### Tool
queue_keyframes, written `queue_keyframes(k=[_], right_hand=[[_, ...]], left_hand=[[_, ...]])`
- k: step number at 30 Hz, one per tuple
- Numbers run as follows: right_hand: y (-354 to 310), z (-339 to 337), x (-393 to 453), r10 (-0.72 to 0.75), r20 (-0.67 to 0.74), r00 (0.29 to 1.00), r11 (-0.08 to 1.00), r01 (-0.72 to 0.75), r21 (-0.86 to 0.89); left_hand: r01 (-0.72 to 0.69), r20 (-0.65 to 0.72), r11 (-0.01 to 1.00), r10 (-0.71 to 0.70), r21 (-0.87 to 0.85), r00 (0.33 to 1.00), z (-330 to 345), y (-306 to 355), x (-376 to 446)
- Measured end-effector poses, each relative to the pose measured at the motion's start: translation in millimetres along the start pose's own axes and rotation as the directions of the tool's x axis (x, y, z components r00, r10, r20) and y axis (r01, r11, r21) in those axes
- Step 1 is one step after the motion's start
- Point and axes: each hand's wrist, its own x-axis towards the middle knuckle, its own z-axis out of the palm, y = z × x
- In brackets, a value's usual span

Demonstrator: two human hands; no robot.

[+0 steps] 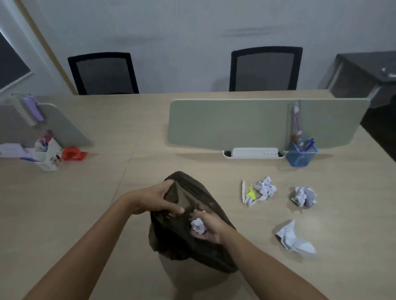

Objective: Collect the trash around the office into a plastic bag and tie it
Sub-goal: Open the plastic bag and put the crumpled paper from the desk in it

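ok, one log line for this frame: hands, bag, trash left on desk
left hand: holding bag mouth open | right hand: paper ball at opening | desk: three paper wads, one scrap pile left | bag untied

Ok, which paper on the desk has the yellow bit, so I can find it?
Start at the blue mesh pen cup by the green divider panel. Nearer you lie three white crumpled paper lumps; take the leftmost crumpled paper. Only it has a bright yellow scrap and a thin white strip beside it.
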Motion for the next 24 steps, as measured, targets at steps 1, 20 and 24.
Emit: queue_keyframes(k=[1,20,24], right_hand=[[0,-1,-3,-0.014,-0.065,0.998,0.999,0.012,-0.032],[-83,-199,14,-0.471,-0.197,0.86,0.119,-0.159,-0.98],[-69,-204,46,-0.417,-0.064,0.906,-0.224,-0.171,-0.96]], left_hand=[[-0.032,-0.018,0.996,0.031,-0.077,0.999,3,3,0],[-0.1,-0.147,0.923,0.048,-0.371,0.988,4,10,47],[-0.081,-0.148,0.918,0.025,-0.388,0.989,-3,-1,45]])
